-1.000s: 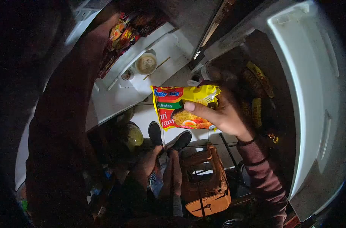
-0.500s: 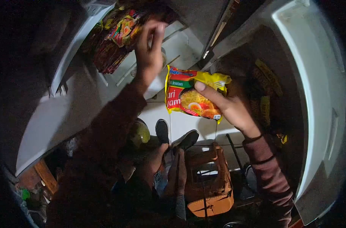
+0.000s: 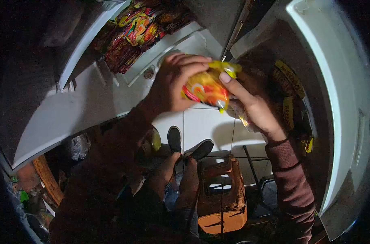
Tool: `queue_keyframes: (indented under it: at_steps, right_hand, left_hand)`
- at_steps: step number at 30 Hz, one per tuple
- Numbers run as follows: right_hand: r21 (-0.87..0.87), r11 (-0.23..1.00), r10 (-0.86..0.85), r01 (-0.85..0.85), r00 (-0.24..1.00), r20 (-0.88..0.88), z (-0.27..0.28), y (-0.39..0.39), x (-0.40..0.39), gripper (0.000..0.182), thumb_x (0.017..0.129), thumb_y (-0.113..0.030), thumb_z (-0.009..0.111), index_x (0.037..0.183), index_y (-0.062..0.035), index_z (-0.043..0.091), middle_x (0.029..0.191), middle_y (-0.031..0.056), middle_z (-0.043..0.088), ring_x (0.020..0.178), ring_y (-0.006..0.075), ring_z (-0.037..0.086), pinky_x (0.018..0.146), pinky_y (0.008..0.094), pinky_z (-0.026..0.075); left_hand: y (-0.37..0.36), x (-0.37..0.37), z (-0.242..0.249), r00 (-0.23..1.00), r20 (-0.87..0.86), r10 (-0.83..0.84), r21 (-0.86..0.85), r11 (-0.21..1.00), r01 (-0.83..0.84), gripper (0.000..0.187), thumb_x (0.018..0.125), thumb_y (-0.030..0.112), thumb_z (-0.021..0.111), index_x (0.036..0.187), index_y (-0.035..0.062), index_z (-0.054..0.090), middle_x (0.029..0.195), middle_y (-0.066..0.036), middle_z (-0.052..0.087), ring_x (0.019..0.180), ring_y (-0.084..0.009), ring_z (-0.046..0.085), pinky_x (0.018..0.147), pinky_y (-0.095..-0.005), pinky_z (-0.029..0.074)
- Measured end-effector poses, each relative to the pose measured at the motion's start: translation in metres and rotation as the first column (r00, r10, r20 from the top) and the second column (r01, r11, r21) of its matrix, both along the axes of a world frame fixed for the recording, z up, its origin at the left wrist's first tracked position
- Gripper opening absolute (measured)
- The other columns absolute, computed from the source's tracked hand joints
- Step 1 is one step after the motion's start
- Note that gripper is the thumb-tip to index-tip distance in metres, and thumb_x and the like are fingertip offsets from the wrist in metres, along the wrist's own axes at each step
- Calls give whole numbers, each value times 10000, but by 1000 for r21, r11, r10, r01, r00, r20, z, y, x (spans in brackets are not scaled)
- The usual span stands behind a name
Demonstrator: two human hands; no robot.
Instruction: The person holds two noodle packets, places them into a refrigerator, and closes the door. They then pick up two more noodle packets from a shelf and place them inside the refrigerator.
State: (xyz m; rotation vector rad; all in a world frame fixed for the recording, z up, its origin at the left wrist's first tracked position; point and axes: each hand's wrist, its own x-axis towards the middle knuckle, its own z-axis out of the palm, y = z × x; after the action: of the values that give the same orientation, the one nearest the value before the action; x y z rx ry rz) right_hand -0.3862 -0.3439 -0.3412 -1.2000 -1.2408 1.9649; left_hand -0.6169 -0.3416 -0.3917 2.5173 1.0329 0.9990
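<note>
A yellow and red packet of instant noodles (image 3: 209, 87) is between my two hands at the upper middle, slightly blurred. My left hand (image 3: 179, 79) wraps round its left side, with the fingers over the top edge. My right hand (image 3: 252, 101) grips the right end, its thumb lying on the printed front. Clear plastic (image 3: 242, 118) hangs below my right hand. Beyond my left hand, many coloured packets (image 3: 138, 30) lie in a heap at the upper left.
An orange-brown stool (image 3: 223, 221) stands on the white tiled floor (image 3: 205, 126) near my feet. Curved white panels rise at the left (image 3: 77, 53) and right (image 3: 329, 101). Yellow-marked packets (image 3: 288, 112) lie in the dark space at the right.
My left hand has come down and right from the heap side and taken hold of the packet. The packet has tilted and moved slightly up; clear plastic now shows under my right hand.
</note>
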Motion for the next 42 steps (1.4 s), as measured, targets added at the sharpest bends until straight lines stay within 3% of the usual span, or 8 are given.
queue_keyframes:
  at_steps: [8,10,12,29,36,38,40,42]
  right_hand:
    - [213,977,0,-18,996,85,-24,1,10,603,936,-435,609,1299,39,528,1196,182,638,1118,239,598,994,334,439]
    - [158,987,24,-37,996,87,-22,0,11,578,947,-422,597,1304,27,533,1215,177,633,1127,222,592,1006,335,429]
    - [131,990,39,-52,995,94,-19,1,12,574,950,-420,593,1310,23,531,1225,175,630,1130,218,591,1006,335,430]
    - [59,998,18,-16,1000,-24,-19,6,4,484,987,-353,556,1262,44,554,1145,126,651,1054,188,618,956,306,453]
    - [236,966,66,-102,986,155,-30,0,-1,427,975,-356,582,1245,-26,581,1131,88,645,1002,156,600,924,294,452]
    - [234,972,13,-38,994,109,-25,-3,-6,379,969,-336,598,1190,-29,607,1079,68,650,987,129,578,915,287,449]
    - [215,976,-47,22,993,111,-24,-11,-4,382,972,-332,592,1191,-19,606,1083,69,648,989,128,582,913,284,448]
    - [199,977,-105,80,988,115,-12,-20,2,386,976,-328,587,1192,-9,605,1086,71,647,990,128,586,911,281,447]
  left_hand:
    - [85,-111,-42,891,38,452,215,867,-449,609,667,185,806,1168,81,476,1227,-157,597,1089,-354,581,940,-439,432]
    - [102,-134,-37,717,-90,691,251,713,-655,555,737,263,761,1167,64,473,1155,-186,624,1046,-366,613,916,-444,463]
    - [120,-146,-24,390,-367,845,-2,418,-908,569,811,337,681,1260,51,479,1115,-185,644,1029,-349,634,926,-442,463]
    - [191,-239,-70,461,-415,784,351,606,-714,631,865,366,657,1390,104,424,1304,-190,528,1189,-378,520,977,-497,417]
    - [132,-131,-57,472,-446,760,487,649,-585,660,889,378,647,1447,127,400,1387,-193,477,1260,-390,470,1000,-521,397]
    - [101,-93,-68,669,-272,692,318,720,-616,621,896,294,625,1452,126,404,1534,-200,284,1418,-396,266,1012,-658,303]
    - [52,-51,-67,799,-105,592,-120,790,-601,617,884,260,657,1440,117,429,1570,-165,226,1444,-374,215,1101,-579,256]
    - [5,-20,-53,852,-38,523,-286,811,-510,557,890,261,664,1392,90,493,1562,-162,257,1434,-359,253,1138,-475,255]
